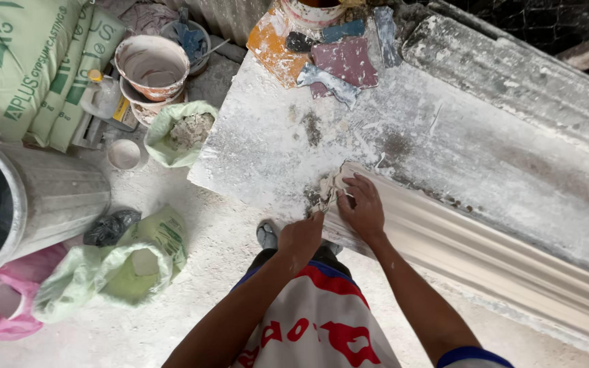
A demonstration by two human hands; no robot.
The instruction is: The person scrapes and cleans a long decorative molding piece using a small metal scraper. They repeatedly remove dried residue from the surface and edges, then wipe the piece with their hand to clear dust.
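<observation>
Under right hand — moulding end, left hand beside

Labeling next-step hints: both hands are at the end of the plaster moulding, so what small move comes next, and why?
Probably press and smooth the wet plaster at the moulding end: the right hand rests flat on it, the left hand pinches a ragged clump at its tip, which looks unfinished.
</observation>
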